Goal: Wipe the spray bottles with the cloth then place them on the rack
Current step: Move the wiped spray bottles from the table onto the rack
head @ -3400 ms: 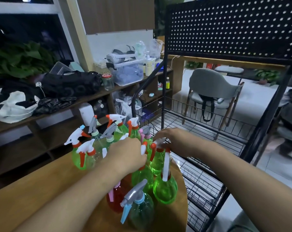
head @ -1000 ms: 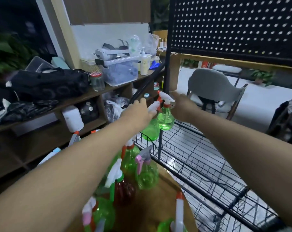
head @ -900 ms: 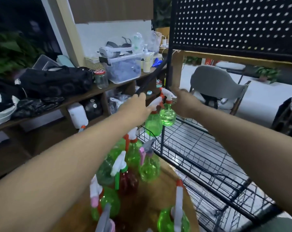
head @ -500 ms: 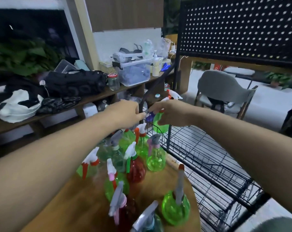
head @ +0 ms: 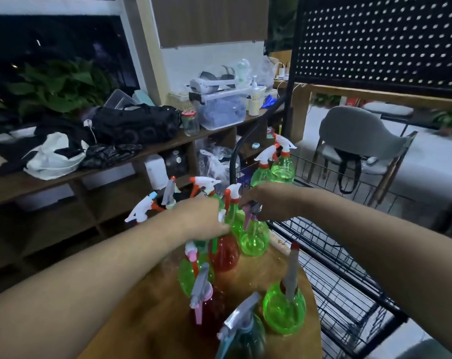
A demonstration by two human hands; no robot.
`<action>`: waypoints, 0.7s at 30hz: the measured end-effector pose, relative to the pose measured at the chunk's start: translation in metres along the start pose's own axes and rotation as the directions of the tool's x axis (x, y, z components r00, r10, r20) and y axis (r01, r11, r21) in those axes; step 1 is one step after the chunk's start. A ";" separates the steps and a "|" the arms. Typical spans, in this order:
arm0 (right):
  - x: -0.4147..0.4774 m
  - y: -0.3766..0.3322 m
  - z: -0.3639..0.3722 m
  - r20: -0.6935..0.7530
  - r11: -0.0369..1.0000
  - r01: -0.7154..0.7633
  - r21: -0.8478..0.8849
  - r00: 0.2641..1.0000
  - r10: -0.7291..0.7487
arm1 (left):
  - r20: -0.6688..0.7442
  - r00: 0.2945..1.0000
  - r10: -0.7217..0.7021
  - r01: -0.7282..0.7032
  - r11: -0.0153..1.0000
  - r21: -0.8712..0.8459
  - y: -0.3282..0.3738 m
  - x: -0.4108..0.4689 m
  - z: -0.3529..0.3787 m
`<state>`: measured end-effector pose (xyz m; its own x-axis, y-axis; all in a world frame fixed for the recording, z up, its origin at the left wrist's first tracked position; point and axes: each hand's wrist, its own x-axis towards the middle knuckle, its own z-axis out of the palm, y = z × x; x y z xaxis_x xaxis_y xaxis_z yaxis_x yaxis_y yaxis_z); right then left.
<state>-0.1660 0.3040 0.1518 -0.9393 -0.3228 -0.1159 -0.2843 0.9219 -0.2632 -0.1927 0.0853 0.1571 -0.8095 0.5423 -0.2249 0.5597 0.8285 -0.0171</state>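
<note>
Round wooden tabletop, crowded with see-through spray bottles, all upright. Whether any holds liquid, cannot tell.

Nearest edge: teal bottle, grey sprayer. Just left of it, dark red bottle, grey head, pink trigger. To the right, edge bottle, green, with a tall grey and red sprayer.

Next row: pink-topped bottle, green, touching the red bottle beside it.

Left hand sits over the red bottle's top, fingers bent down around its white sprayer; blurred, so cannot tell if the grip is closed. Right hand is just beside it, apart from it, fingers curled onto the grey and pink head of the green bottle, which stands on the tabletop by the rack side.

Behind the hands: back bottles, white and orange sprayers, bodies mostly hidden.

Black wire rack stands against the tabletop's right edge. On its upper shelf, far left corner: rack pair, two green bottles side by side, touching, white and orange sprayers.

Beyond: black pegboard above the rack, grey chair behind it. Left wall: wooden shelf carrying a black bag, a jar, and a clear box with bluish stuff inside. Leafy plants at a dark window.
</note>
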 end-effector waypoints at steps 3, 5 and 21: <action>0.002 0.004 0.016 -0.069 0.998 -0.048 -0.030 0.997 0.046 | 0.008 1.000 -0.012 0.012 0.999 -0.038 0.001 0.006 0.013; 0.003 0.007 0.025 -0.111 0.996 -0.079 -0.051 0.991 0.073 | -0.005 1.000 -0.021 0.021 0.999 -0.044 0.002 0.010 0.019; -0.028 0.027 -0.018 -0.372 0.981 -0.048 0.188 0.921 0.116 | -0.229 0.972 0.061 -0.098 0.983 -0.155 0.019 -0.005 -0.021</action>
<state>-0.1504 0.3423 0.1650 -0.9693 -0.1106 0.2195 -0.1983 0.8796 -0.4324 -0.1819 0.1016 0.1783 -0.7932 0.6090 0.0031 0.6019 0.7832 0.1557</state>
